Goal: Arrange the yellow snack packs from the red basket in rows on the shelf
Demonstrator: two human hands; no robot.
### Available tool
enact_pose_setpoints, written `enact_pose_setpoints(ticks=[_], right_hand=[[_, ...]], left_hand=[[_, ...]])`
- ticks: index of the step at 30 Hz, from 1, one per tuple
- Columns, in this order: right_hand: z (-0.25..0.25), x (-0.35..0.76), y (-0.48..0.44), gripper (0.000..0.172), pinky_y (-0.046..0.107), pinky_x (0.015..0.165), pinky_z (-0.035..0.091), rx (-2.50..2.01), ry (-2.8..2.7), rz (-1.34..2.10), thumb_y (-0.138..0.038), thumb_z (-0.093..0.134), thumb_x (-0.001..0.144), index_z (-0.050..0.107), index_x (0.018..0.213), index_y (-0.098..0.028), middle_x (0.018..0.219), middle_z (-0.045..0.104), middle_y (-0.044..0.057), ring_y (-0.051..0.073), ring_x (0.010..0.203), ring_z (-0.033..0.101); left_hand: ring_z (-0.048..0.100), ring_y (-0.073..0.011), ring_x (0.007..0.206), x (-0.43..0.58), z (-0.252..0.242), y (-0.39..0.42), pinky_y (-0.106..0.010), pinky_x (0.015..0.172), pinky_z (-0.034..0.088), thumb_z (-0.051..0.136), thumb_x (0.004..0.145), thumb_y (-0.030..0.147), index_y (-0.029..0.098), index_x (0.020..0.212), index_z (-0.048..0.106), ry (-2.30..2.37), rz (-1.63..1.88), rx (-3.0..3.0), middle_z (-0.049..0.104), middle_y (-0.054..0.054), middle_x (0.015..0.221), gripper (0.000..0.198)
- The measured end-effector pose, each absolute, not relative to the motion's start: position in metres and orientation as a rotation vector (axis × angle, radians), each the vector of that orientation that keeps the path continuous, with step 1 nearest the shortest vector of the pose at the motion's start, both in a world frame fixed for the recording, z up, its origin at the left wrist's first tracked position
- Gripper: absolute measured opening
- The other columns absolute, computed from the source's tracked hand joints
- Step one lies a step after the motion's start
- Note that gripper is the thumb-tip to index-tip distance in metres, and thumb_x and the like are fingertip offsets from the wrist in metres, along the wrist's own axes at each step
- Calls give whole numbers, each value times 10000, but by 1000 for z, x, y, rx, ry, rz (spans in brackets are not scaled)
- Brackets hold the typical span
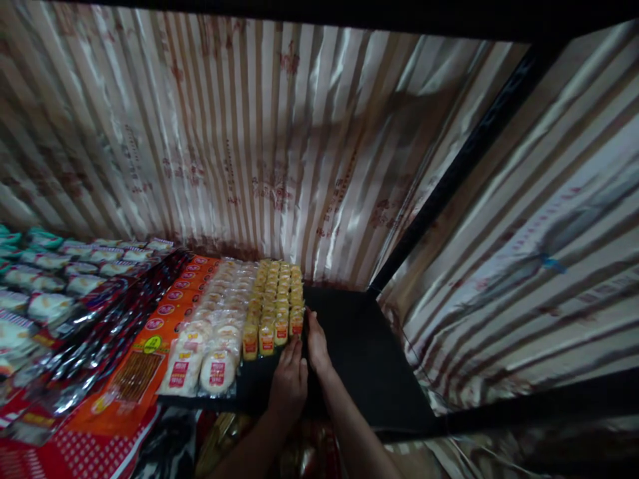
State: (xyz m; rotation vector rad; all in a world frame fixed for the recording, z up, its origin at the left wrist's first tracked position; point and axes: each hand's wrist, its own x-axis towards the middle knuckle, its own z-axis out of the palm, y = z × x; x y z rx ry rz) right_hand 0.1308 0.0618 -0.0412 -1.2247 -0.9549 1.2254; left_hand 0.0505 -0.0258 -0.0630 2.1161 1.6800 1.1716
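Small yellow snack packets (273, 299) with red labels stand in tight rows on the black shelf (359, 359). My left hand (289, 380) has its fingers stretched forward, their tips at the front of these rows. Along the right side of the block lies my right hand (318, 342), held flat with straight fingers. Neither hand is wrapped round a packet. To the left of the yellow rows are clear-wrapped round white crackers (218, 369) with red labels, lined up in two columns.
Orange snack bags (144, 352) overlap in a row further left. Beyond them lie dark shiny packages (100, 326) and white-and-green packets (50, 306). A black shelf post (449, 179) slants up on the right. Striped, wrinkled sheeting (279, 133) hangs behind the shelf.
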Motion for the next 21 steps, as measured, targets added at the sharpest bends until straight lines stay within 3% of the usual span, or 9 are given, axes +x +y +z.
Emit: enact_pose_setpoints(ticks=[5, 14, 21], right_hand=[[-41, 124, 65, 724, 334, 1020, 389, -1224, -934, 1215, -721, 433, 749, 615, 1197, -182, 1242, 614, 59, 249, 1226, 496], [-42, 118, 96, 750, 359, 960, 447, -1114, -899, 1279, -721, 303, 807, 506, 1302, -195, 1274, 590, 71, 220, 1147, 562], [-42, 123, 107, 748, 385, 1053, 342, -1305, -936, 1097, -731, 337, 785, 585, 1220, -176, 1306, 560, 89, 242, 1231, 481]], left_hand=[[372, -204, 1332, 53, -60, -26, -397, 1094, 370, 282, 921, 238, 55, 1318, 455, 1674, 1056, 1995, 427, -152, 1414, 470], [305, -224, 1364, 55, -54, -26, -436, 1112, 331, 259, 925, 268, 83, 1385, 370, 1668, 922, 1858, 343, -137, 1461, 508], [291, -218, 1371, 56, -57, -26, -426, 1121, 321, 266, 931, 287, 97, 1388, 369, 1660, 953, 1811, 335, -127, 1468, 505]])
